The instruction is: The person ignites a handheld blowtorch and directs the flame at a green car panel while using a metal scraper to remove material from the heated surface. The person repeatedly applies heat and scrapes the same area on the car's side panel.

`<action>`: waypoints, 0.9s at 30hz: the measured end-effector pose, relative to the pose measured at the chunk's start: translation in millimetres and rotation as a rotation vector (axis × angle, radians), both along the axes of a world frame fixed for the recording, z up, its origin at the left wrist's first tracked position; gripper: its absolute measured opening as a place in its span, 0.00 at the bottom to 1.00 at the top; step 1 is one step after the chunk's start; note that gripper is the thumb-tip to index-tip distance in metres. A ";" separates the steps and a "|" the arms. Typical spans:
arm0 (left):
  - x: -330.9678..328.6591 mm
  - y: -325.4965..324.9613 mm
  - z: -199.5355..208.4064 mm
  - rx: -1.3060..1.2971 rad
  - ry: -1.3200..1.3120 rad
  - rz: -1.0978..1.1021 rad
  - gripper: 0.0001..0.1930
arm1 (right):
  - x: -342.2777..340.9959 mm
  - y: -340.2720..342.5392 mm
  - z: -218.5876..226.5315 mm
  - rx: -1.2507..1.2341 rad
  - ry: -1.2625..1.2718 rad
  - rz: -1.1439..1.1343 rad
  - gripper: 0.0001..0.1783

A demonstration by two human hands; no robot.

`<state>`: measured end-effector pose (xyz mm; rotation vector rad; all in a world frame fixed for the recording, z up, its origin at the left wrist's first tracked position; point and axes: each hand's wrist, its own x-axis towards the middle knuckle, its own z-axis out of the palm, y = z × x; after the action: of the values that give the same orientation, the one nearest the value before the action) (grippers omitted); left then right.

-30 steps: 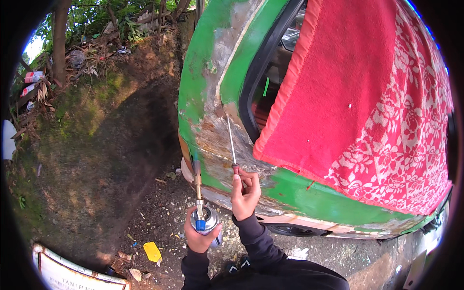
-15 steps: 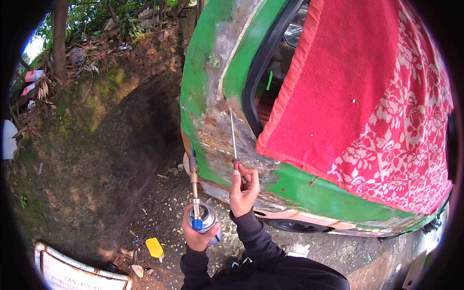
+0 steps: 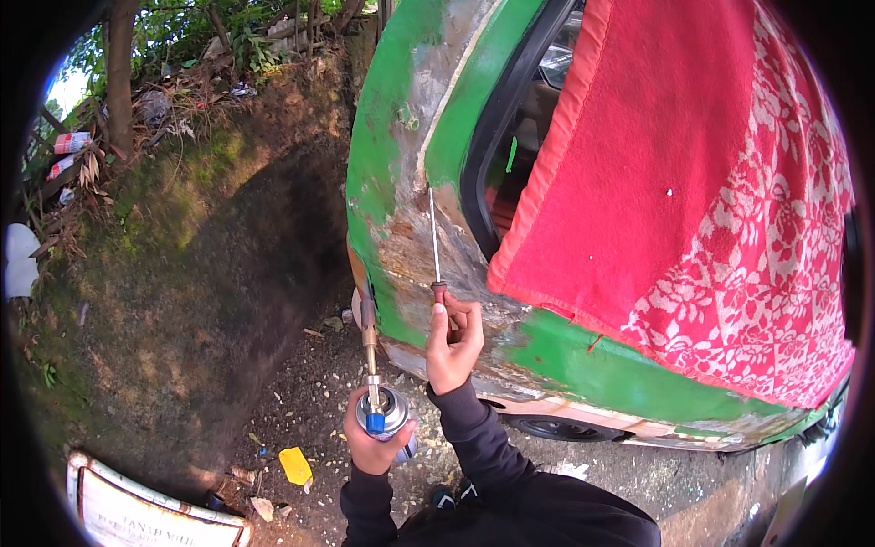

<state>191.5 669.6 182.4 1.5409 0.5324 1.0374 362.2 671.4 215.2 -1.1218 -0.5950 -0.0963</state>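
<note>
Left hand gripping the gas torch, right hand pinching the screwdriver — press its tip lightly and aim the nozzle clear of the red cloth.

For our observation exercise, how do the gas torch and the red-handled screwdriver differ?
The torch is bulky, with a blue knob; the screwdriver is slim, with a red handle. The torch has a brass-coloured tube; the screwdriver has a thin silvery shaft. The torch is in the left hand, the screwdriver in the right hand. Both point away from the person.
</note>
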 end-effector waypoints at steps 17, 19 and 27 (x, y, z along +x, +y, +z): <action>-7.0 2.0 -8.8 -0.023 0.007 0.002 0.35 | -1.4 16.9 -3.6 0.052 0.033 0.008 0.08; -8.2 2.4 -7.0 0.015 -0.023 0.023 0.35 | -6.1 9.5 -1.0 0.033 0.099 0.009 0.07; -14.8 5.6 -13.2 0.014 -0.050 0.048 0.34 | 7.6 27.0 -3.8 0.028 0.006 -0.007 0.06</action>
<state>176.7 675.1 169.2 1.5170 0.5309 1.1152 369.7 698.5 211.4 -1.0967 -0.5824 -0.1073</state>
